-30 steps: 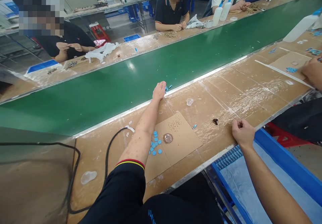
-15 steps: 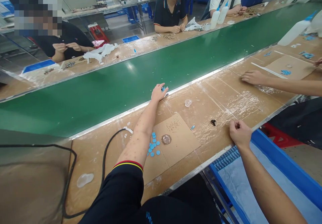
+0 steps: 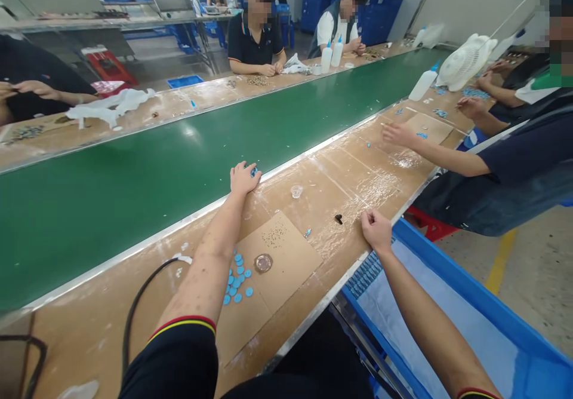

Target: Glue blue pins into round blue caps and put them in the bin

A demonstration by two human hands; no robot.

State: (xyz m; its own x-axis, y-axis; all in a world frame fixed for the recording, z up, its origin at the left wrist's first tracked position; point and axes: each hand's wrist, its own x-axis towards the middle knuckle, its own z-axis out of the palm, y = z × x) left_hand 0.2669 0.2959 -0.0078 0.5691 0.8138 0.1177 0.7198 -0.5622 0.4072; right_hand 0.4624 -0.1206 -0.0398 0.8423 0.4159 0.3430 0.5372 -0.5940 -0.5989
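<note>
At belt edge [image 3: 304, 156], left hand [image 3: 243, 178] — fingers [image 3: 242, 165] wider, around blue pieces [image 3: 254, 172]

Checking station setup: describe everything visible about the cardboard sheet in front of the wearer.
The cardboard sheet is tan, thin-looking and straight-edged, with a faint line across it. It lies flat on the brown bench top, near side roughly along the bench's front edge. Blue discs cluster at its left, a small round dish sits near the middle, and tiny specks scatter toward the far corner. The left forearm hides part; contact can't be told.
</note>
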